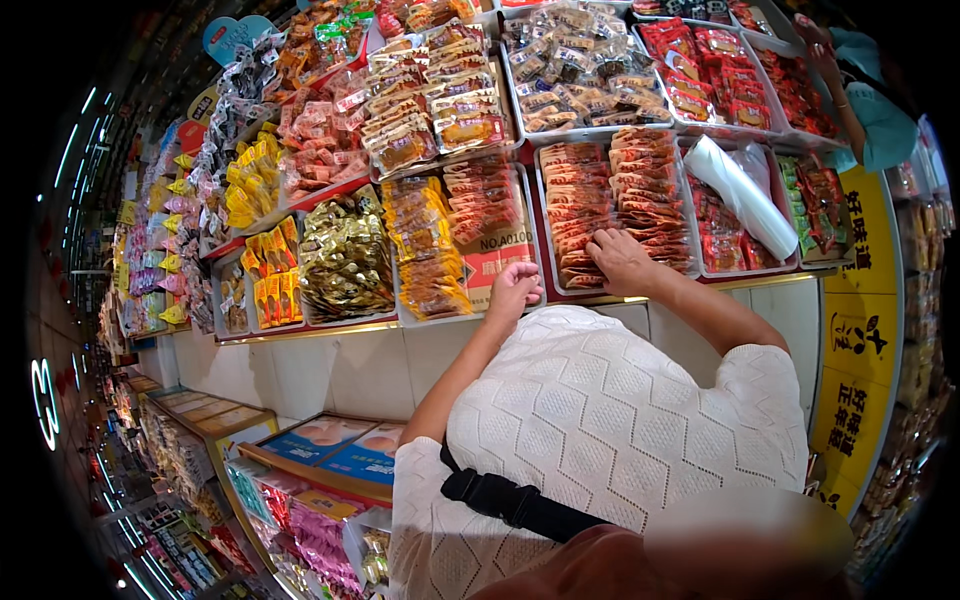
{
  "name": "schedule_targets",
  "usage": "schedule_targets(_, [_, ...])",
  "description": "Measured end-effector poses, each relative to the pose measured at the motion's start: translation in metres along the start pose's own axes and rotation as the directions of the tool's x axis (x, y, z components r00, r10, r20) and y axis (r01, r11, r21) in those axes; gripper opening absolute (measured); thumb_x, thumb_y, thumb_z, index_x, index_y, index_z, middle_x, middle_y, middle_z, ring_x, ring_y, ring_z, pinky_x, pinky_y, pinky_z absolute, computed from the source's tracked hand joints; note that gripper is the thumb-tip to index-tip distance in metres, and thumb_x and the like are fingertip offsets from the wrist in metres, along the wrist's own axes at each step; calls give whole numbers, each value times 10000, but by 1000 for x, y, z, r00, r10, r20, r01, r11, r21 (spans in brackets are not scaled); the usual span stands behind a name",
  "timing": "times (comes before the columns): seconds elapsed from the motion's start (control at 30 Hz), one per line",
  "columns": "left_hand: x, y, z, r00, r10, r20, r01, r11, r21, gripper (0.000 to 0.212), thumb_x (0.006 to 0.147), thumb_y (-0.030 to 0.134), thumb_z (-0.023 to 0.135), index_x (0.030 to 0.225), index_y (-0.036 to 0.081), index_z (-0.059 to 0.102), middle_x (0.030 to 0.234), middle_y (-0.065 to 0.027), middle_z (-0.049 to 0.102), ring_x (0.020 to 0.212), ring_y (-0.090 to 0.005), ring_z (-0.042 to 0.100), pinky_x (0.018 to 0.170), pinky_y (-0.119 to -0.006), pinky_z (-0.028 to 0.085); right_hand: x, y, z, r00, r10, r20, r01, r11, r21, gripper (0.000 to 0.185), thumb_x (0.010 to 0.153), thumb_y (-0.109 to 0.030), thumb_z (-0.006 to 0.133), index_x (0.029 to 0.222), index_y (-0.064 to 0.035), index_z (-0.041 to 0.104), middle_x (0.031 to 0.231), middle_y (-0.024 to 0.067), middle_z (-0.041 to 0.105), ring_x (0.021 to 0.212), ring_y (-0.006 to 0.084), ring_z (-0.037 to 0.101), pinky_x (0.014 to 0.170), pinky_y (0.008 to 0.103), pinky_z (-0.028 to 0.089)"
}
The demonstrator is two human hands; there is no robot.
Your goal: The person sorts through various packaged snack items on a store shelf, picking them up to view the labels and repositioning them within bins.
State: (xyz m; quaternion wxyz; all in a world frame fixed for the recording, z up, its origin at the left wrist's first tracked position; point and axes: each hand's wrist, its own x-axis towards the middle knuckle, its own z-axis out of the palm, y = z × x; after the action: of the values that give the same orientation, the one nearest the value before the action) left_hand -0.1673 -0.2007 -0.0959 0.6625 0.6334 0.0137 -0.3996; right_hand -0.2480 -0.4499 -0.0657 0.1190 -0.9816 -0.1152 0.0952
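My right hand [619,260] rests on rows of red and tan snack packets [574,180] standing on edge in a plastic tray [541,217]; whether its fingers grip a packet I cannot tell. My left hand [516,291], fingers half curled, is just left of that tray, over the near right corner of the neighbouring one. Nothing clear shows between its fingers. That neighbouring tray has yellow packets [427,255] on its left, red packets [480,199] at its back, and a bare printed cardboard piece [495,262] at its front right.
A roll of clear plastic bags [742,199] lies across the tray on the right. Gold-wrapped snacks [346,259] fill a tray on the left. More filled trays stand behind. Another person's arm [844,112] reaches in at the upper right. A metal-trimmed counter edge [360,330] runs before me.
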Motion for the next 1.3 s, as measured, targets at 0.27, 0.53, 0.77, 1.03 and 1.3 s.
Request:
schedule_targets(0.27, [5, -1, 2, 999, -16, 28, 14, 998, 66, 210, 922, 94, 582, 1121, 26, 574, 967, -62, 638, 787, -122, 636, 694, -244, 533, 3, 7, -6, 998, -26, 62, 24, 999, 32, 541, 632, -161, 751, 1116, -19, 555, 1084, 157, 520, 1016, 329, 544, 824, 452, 465])
schedule_targets(0.53, [7, -3, 5, 999, -12, 43, 10, 999, 43, 219, 911, 92, 609, 1119, 26, 589, 936, -53, 641, 737, -104, 616, 625, -223, 509, -4, 7, -18, 998, -42, -51, 46, 995, 89, 575, 585, -203, 755, 1085, -11, 547, 1085, 153, 519, 1035, 329, 530, 852, 422, 468])
schedule_targets(0.77, [6, -3, 4, 998, -41, 50, 40, 999, 16, 206, 916, 90, 579, 1117, 43, 584, 930, -41, 635, 741, -127, 614, 661, -287, 534, -2, -2, -62, 990, 36, -136, -9, 982, 191, 671, 572, -218, 790, 1135, 7, 503, 1101, 187, 496, 1067, 371, 514, 901, 446, 456])
schedule_targets(1.03, [-15, 14, -27, 994, -100, -42, 79, 931, -356, 257, 938, 66, 416, 1170, 90, 525, 982, -95, 665, 780, -234, 678, 701, -378, 578, 53, -53, -89, 956, -89, -279, 153, 965, 214, 537, 588, -238, 775, 1010, -12, 533, 1017, 177, 533, 990, 362, 545, 824, 438, 480])
schedule_targets(1.3, [-45, 18, -52, 981, -15, -194, -85, 865, -494, 265, 928, 53, 502, 1192, 52, 493, 1062, -125, 640, 916, -269, 646, 823, -486, 532, 136, -97, -50, 955, -256, -148, 263, 964, 32, 610, 568, -242, 789, 1083, 0, 569, 1072, 184, 575, 1002, 353, 587, 810, 465, 495])
